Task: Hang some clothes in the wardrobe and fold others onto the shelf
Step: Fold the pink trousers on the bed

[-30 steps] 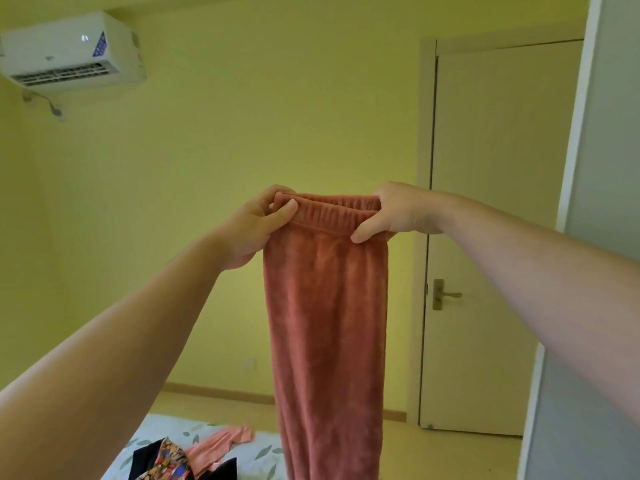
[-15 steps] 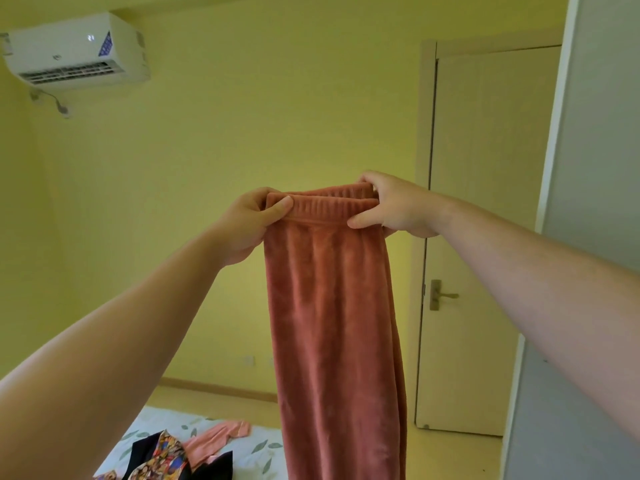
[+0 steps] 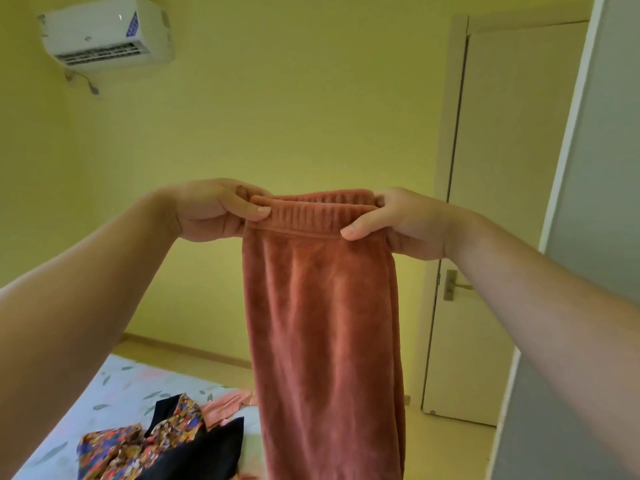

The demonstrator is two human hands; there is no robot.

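Observation:
A pair of fuzzy rust-pink trousers (image 3: 325, 323) hangs straight down in mid-air in front of me, legs together, the lower end cut off by the frame. My left hand (image 3: 214, 211) pinches the left end of the elastic waistband, thumb in front. At the right end my right hand (image 3: 398, 221) grips the same waistband, thumb on the near side. Both arms are stretched out at chest height.
Below left lies a bed with a leaf-print sheet (image 3: 114, 386), bearing a multicoloured patterned garment (image 3: 138, 445), a black garment (image 3: 211, 448) and a pink piece (image 3: 228, 405). A closed door (image 3: 502, 202) stands at the right, beside a grey panel (image 3: 595, 168). An air conditioner (image 3: 104, 32) hangs top left.
My view has tilted down and to the left, showing more of the bed. Both hands have kept their hold on the waistband and now hold it more level.

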